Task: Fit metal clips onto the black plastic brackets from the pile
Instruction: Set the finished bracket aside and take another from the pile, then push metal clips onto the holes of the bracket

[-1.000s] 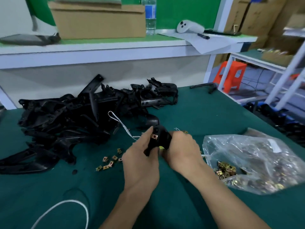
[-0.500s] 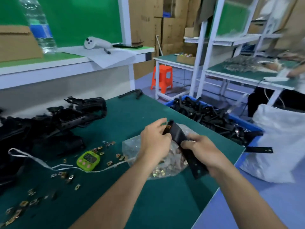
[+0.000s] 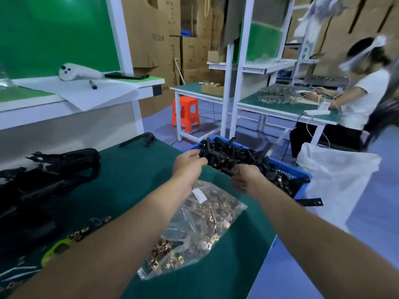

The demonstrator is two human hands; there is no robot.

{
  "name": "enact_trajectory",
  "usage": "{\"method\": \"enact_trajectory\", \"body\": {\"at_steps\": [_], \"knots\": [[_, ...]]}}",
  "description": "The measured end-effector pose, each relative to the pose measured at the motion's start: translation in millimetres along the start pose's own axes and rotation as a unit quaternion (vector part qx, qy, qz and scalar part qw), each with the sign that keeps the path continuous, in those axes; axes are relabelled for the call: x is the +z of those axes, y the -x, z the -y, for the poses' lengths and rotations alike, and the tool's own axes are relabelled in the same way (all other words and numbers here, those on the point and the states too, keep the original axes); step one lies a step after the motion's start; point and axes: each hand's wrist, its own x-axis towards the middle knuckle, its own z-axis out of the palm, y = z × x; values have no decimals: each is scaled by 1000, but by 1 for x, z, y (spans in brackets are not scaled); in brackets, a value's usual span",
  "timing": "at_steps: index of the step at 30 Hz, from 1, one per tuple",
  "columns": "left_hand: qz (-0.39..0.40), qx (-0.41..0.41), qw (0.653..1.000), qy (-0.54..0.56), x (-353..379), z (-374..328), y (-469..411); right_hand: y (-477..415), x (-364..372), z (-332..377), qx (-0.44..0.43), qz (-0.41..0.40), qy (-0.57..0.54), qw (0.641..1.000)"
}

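Bare left hand (image 3: 189, 163) and bare right hand (image 3: 246, 177) on bare, unsleeved forearms (image 3: 151, 212)

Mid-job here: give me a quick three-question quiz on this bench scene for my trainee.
1. True or false: the bag of metal clips lies inside the blue crate.
2. What fills the blue crate? A) black brackets B) cardboard boxes C) water bottles
3. Fill in: the stool on the floor beyond the table is ___ in colour.
Key: 1 false, it lies on the green table; 2 A; 3 orange.
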Motion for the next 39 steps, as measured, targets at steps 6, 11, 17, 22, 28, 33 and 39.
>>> {"method": "enact_trajectory", "body": {"at_steps": [6, 11, 17, 22, 28, 33, 39], "knots": [[-32, 32, 996, 75, -96, 14, 21, 45, 89, -9, -183, 36, 121, 975], [-185, 28, 982, 34, -177, 30, 49, 100, 171, -6, -266, 147, 210, 929], [-341, -41, 938, 55, -299, 75, 106, 153, 269, -30, -278, 297, 286, 868], [-357, -36, 926, -115, -380, 102, 175, 188, 344, -58, -307, 370, 352, 803], [-339, -89, 886, -302, -406, 147, 238, 210, 426, -85, -385, 336, 511, 691], [-279, -51, 884, -371, -394, 186, 249, 203, 456, -102, -408, 255, 590, 649], [-351, -21, 834, -425, -383, 188, 254, 190, 458, -78, -383, 233, 639, 625]]}}
